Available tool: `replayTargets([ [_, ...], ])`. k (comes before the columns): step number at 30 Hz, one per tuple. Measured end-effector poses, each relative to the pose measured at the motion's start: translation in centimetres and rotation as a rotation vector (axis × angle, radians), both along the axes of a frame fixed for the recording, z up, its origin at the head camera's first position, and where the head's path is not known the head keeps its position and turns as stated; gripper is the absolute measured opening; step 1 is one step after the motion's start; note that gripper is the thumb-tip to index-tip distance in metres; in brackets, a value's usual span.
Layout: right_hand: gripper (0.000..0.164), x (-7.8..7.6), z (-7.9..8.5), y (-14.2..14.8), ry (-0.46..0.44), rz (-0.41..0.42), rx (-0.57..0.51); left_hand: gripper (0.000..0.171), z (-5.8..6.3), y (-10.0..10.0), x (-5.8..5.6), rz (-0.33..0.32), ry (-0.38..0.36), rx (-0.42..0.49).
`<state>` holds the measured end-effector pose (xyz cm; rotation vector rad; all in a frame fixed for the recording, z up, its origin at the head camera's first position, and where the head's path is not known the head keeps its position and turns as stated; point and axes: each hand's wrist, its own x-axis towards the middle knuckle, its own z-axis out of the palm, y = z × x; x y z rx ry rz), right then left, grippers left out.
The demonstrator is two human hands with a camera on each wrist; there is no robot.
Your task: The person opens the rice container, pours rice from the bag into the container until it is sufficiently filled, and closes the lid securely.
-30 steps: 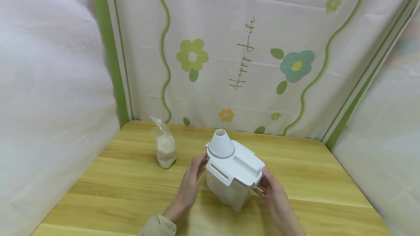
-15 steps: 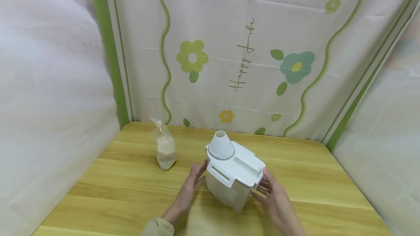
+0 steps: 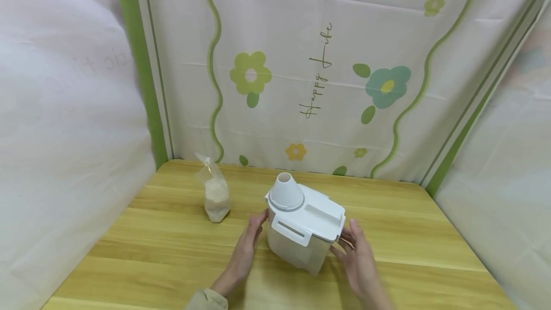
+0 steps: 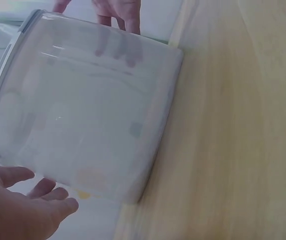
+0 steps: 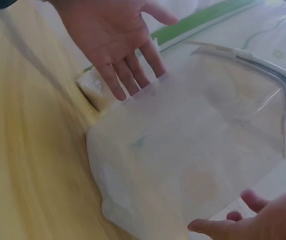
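Observation:
A translucent plastic storage container (image 3: 297, 248) stands on the table between my hands. Its white lid (image 3: 320, 216) carries a cone-shaped spout (image 3: 286, 193) at the left end and a latch (image 3: 292, 231) on the near side. The straight fingers of my left hand (image 3: 243, 252) reach to the container's left end; the right wrist view shows their tips against its wall. My right hand (image 3: 359, 260) is at the opposite end, fingers loosely spread and thumb off the lid. Whether its fingertips touch the wall is hard to tell. Through the clear wall I make out no contents.
To the left and farther back, a clear plastic bag (image 3: 217, 195) of pale grains stands on the wooden table (image 3: 150, 248). A flower-printed cloth (image 3: 280, 85) hangs behind the table, and white cloth sides rise at left and right.
The container has turned slightly and shifted a little left. My right thumb has come away from the lid's corner. The bag stays where it was.

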<state>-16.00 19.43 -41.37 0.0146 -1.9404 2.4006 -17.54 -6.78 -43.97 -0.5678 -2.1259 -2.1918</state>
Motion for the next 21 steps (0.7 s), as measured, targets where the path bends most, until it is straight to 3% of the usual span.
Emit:
replayTargets([
  [14, 0.040, 0.33, -0.41, -0.10, 0.090, -0.032, -0.026, 0.066, 0.32, -0.07, 0.41, 0.024, -0.007, 0.007],
  [21, 0.047, 0.66, -0.05, -0.68, 0.087, -0.086, 0.045, 0.065, 0.36, 0.08, 0.41, 0.014, 0.006, 0.030],
])
